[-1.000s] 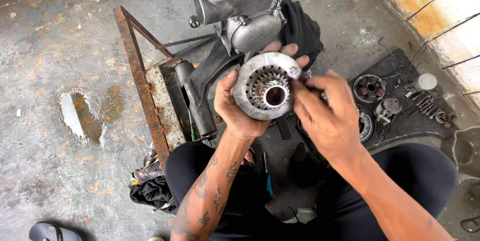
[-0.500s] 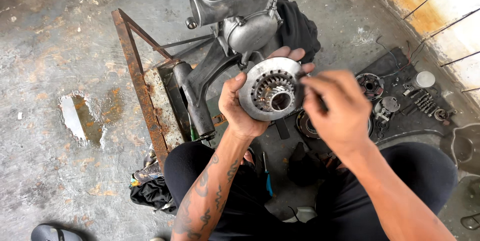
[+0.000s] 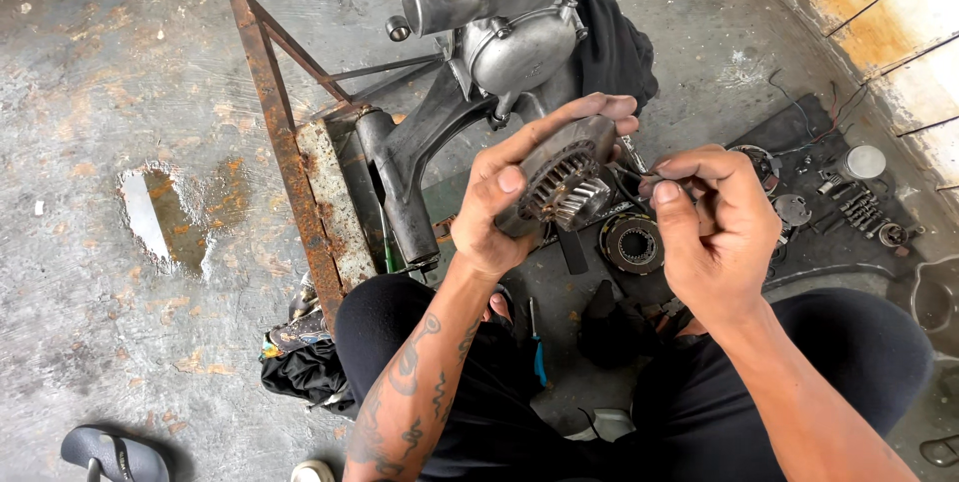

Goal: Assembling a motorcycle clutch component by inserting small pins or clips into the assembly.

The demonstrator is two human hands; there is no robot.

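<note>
Left hand (image 3: 499,207) fingers (image 3: 584,112) around toothed clutch hub (image 3: 566,180); right hand (image 3: 714,222) fingers (image 3: 667,192) pinched, perhaps on a thin tool.

A rusty frame (image 3: 290,142) holds an engine (image 3: 499,32); sandal (image 3: 110,454) nearby.

The toothed clutch gear (image 3: 564,182) is showing dull grey steel with brown rust. The angle-iron frame (image 3: 290,152) is wearing orange-brown rust. The engine casing (image 3: 519,42) is gleaming silver-grey, the concrete floor (image 3: 120,62) mottled grey, the trousers (image 3: 859,342) black.
</note>
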